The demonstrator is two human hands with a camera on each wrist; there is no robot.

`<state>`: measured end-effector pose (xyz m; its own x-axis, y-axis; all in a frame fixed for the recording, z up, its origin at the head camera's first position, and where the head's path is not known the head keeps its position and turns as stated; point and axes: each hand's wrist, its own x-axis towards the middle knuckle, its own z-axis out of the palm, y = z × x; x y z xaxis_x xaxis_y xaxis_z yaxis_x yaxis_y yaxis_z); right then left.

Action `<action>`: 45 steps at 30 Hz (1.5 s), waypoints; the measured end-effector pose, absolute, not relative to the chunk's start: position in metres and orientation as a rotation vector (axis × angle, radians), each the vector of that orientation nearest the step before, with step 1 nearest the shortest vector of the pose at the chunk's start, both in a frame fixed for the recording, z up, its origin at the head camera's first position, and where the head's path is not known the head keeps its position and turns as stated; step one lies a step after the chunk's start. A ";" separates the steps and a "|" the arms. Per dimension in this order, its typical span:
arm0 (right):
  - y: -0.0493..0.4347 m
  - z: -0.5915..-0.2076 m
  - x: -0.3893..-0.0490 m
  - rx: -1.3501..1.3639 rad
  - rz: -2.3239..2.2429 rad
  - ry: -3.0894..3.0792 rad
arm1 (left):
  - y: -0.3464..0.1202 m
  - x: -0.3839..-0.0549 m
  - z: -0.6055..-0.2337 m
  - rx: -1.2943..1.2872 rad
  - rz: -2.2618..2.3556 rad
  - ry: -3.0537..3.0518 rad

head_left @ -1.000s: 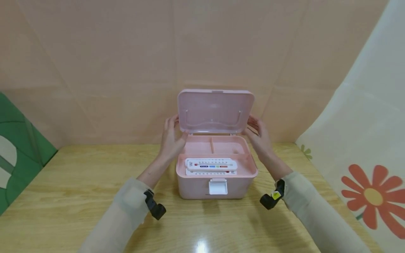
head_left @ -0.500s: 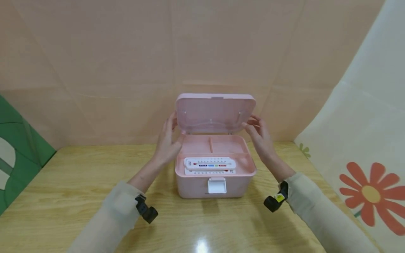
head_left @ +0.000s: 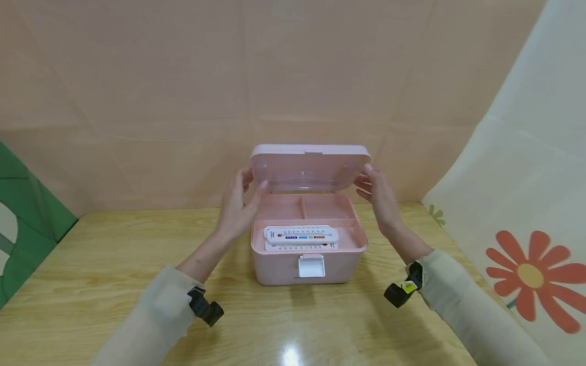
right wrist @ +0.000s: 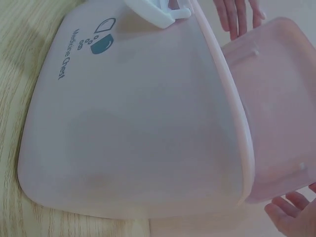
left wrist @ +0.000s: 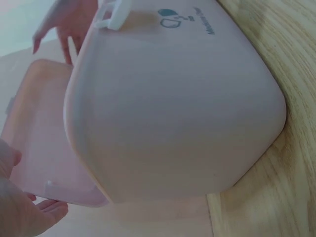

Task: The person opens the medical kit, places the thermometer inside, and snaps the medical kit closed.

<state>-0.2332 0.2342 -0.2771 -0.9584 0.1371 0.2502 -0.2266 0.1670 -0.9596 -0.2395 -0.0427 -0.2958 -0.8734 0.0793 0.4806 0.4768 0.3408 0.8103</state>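
A pink box point(head_left: 274, 269), printed "Medicine Chest" in the wrist views, stands on the wooden table. Its pink lid point(head_left: 304, 165) is raised on the back hinges and leans forward over the rear. My left hand point(head_left: 235, 211) is at the lid's left edge, thumb in front and straight fingers partly hidden behind it. At the opposite edge is my right hand point(head_left: 384, 206), its thumb by the lid's corner and fingers loosely extended beside the side. Two white thermometers point(head_left: 302, 235) with printed scales lie overlapped in the front compartment.
A divider point(head_left: 302, 207) splits the rear of the box into two compartments. On the box front hangs a white latch point(head_left: 312, 266). Behind the table point(head_left: 137, 264) is a plain beige backdrop point(head_left: 160, 101); a flower-print sheet point(head_left: 522, 178) hangs at the right.
The lid has tilted forward and its top edge sits lower. Both hands have stayed at its sides, and the right thumb has shifted up to the lid's corner. The thermometers stay put in the box.
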 end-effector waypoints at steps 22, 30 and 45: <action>0.245 -0.279 -0.219 0.086 1.761 -2.251 | -0.041 -0.225 -0.284 -0.377 -1.585 -2.277; 0.253 -0.283 -0.213 0.169 1.727 -2.324 | -0.047 -0.220 -0.279 -0.334 -1.649 -2.382; 0.274 -0.288 -0.205 0.369 1.462 -2.535 | -0.063 -0.216 -0.277 -0.428 -1.809 -2.436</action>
